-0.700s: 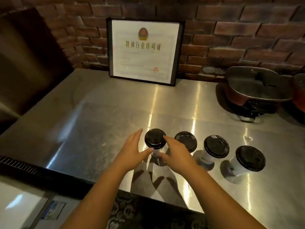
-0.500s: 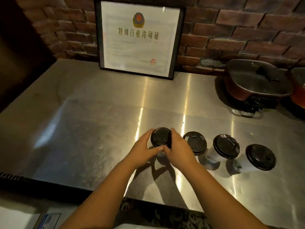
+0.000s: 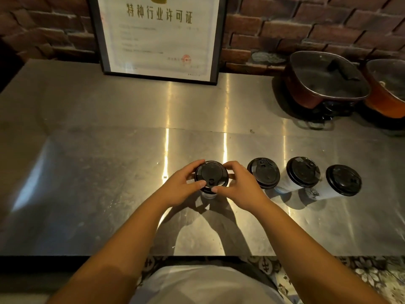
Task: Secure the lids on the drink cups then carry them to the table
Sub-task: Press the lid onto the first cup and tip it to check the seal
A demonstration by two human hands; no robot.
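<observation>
Both hands, the left hand [image 3: 183, 185] and right hand [image 3: 240, 186], curl around the round black plastic lid [image 3: 211, 174] of the leftmost white paper cup [image 3: 208, 195], thumbs pressing its near rim. It stands on the steel worktop [image 3: 98, 172], left of 3 more lidded cups [image 3: 303, 175].

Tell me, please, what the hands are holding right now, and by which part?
Both the left hand and right hand grip the leftmost cup's black lid by its rim, fingers curled around opposite sides.
</observation>
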